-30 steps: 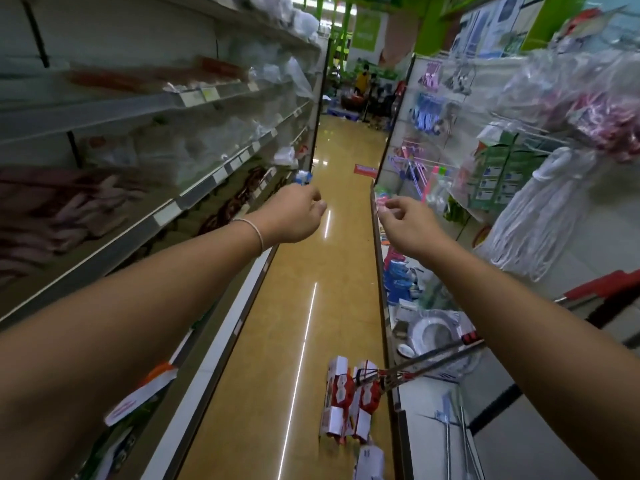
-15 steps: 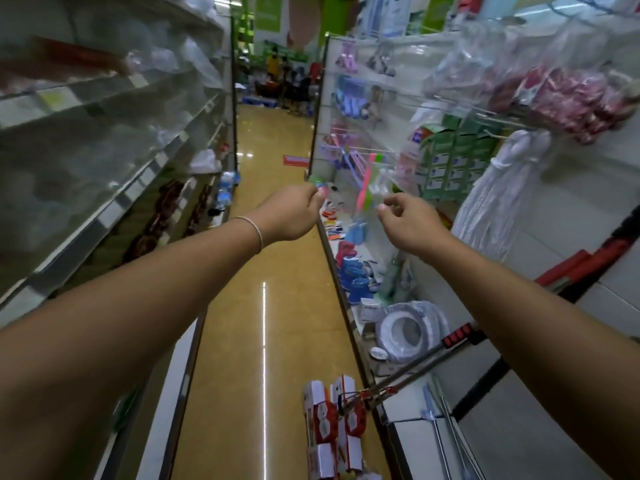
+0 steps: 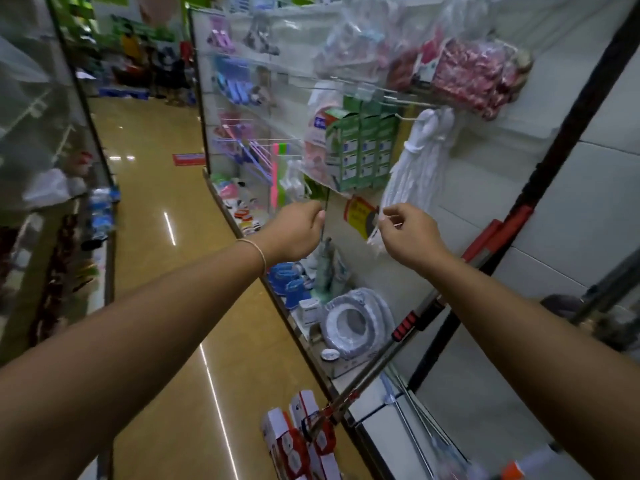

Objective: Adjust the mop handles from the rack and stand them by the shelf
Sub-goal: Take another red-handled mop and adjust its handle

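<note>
At the bottom centre, red-and-white boxes (image 3: 294,434) stand on the aisle floor (image 3: 166,306). A steel mop handle (image 3: 377,368) with a red-black collar leans from there diagonally toward the upper right, against the shelf (image 3: 311,344). Mid-frame, the left hand (image 3: 294,230) and right hand (image 3: 410,237) reach forward, each grip loosely curled, holding nothing I can make out. Beyond, a white mop head (image 3: 415,168) hangs from a hook.
</note>
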### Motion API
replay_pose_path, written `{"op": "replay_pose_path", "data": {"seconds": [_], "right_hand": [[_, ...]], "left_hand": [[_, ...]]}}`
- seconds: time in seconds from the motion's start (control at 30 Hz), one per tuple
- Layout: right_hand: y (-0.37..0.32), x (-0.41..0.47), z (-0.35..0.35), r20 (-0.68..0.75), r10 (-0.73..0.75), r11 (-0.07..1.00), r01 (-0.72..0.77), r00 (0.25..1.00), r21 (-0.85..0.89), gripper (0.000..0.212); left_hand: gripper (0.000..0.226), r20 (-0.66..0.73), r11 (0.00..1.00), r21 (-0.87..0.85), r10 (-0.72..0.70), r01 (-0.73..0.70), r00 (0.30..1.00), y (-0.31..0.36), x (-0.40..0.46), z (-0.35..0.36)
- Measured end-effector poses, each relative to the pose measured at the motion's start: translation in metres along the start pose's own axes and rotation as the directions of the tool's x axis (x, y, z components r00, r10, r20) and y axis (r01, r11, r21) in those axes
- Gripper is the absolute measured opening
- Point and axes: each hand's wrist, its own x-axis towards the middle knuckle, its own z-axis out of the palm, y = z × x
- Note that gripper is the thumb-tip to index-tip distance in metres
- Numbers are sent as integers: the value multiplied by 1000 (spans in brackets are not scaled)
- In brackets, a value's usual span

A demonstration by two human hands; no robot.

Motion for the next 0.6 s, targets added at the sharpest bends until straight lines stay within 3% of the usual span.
{"op": "replay_pose_path", "data": {"seconds": [0.4, 0.6], "right_hand": [[146, 97, -4, -59, 289, 955, -292, 955, -48, 37], [208, 116, 2, -113, 421, 904, -426, 900, -27, 34]], "left_hand": [[35, 211, 991, -106, 108, -87, 971, 18, 142, 126], [35, 354, 979, -149, 187, -142, 916, 21, 187, 206]]}}
